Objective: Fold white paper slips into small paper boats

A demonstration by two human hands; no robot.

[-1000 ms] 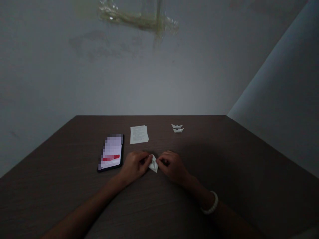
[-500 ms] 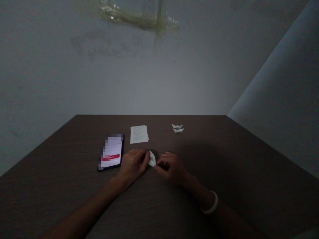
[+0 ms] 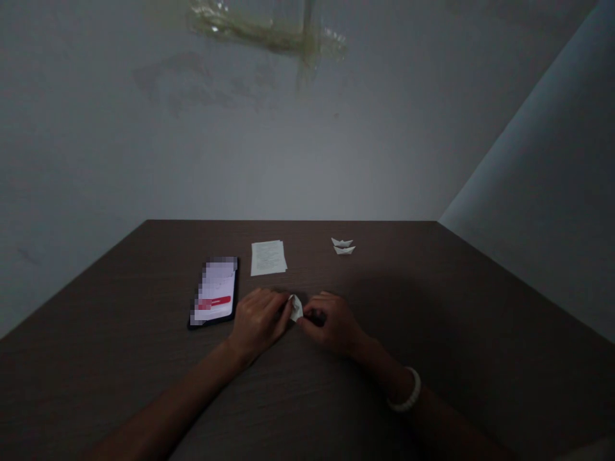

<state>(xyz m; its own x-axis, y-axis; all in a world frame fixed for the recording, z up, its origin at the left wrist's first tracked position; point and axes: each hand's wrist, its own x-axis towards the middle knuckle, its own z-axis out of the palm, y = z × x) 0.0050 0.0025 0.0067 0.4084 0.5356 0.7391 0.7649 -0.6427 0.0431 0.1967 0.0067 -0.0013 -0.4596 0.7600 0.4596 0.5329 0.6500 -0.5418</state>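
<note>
A small folded piece of white paper point(image 3: 296, 309) is held between both hands, just above or on the dark table. My left hand point(image 3: 260, 320) pinches its left side between thumb and fingers. On the other side, the thumb and forefinger of my right hand point(image 3: 332, 322) grip the paper's right edge, with the remaining fingers curled. The fingertips hide part of the paper, so its full folded shape does not show. A pale beaded bracelet point(image 3: 408, 392) circles my right wrist.
A phone point(image 3: 214, 293) with a lit screen lies left of my left hand. Behind the hands is a stack of printed paper sheets point(image 3: 268, 257). Two small paper boats point(image 3: 343, 247) rest farther back to the right. The brown table point(image 3: 192, 397) meets a stained wall.
The paper has turned a little between my fingers and now looks wider and shorter. Both hands stay nearly in place, with small finger shifts.
</note>
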